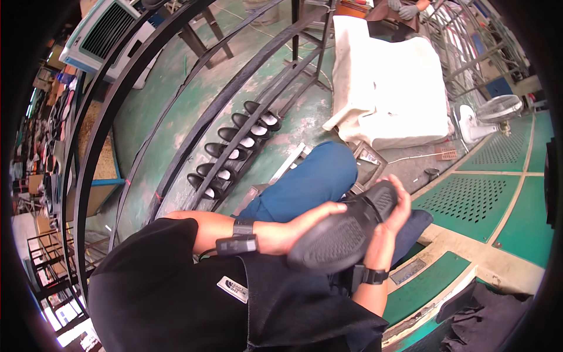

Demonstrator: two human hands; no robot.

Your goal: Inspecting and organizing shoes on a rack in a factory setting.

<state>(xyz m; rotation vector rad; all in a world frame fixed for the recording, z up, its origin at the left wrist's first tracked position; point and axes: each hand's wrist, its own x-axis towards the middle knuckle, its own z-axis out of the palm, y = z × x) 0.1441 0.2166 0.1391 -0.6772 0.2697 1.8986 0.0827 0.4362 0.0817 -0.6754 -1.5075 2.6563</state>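
A black shoe (339,239) lies across my lap area with its textured sole turned up toward me. My left hand (311,223) grips it along the toe part, thumb stretched toward the middle of the sole. Around the heel end curl the fingers of my right hand (400,205). The shoe's upper is mostly hidden beneath the sole. Both wrists carry dark straps, and a small black box (237,244) sits on the left one.
Several black shoes (239,136) stand in a row on a metal rack at left. Beyond are a cloth-covered table (404,88), a white fan (478,120) and another person's gloved hands (404,9). Green perforated panels (469,196) run along the right. An air cooler (105,38) stands far left.
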